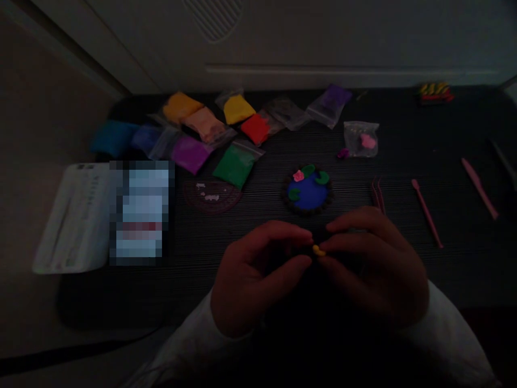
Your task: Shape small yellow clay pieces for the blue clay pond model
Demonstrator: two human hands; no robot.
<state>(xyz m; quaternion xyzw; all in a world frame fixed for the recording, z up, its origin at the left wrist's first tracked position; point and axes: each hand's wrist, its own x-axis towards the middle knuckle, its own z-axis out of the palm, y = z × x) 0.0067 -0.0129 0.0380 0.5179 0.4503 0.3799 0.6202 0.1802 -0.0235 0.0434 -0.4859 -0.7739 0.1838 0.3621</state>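
Observation:
Between the thumb and fingertips of my right hand sits a small lumpy piece of yellow clay. My left hand is right beside it, thumb and index finger apart, with the fingertips close to the clay; whether they touch it I cannot tell. Just beyond both hands lies a round clay pond with a blue middle and a dark beaded rim. Green lily pads and a pink flower rest on it.
Bags of coloured clay, including a green one, spread across the back left. Pink tweezers, a pink modelling tool and a pink knife lie at right. A pixelated screen and a white paper sheet are at left.

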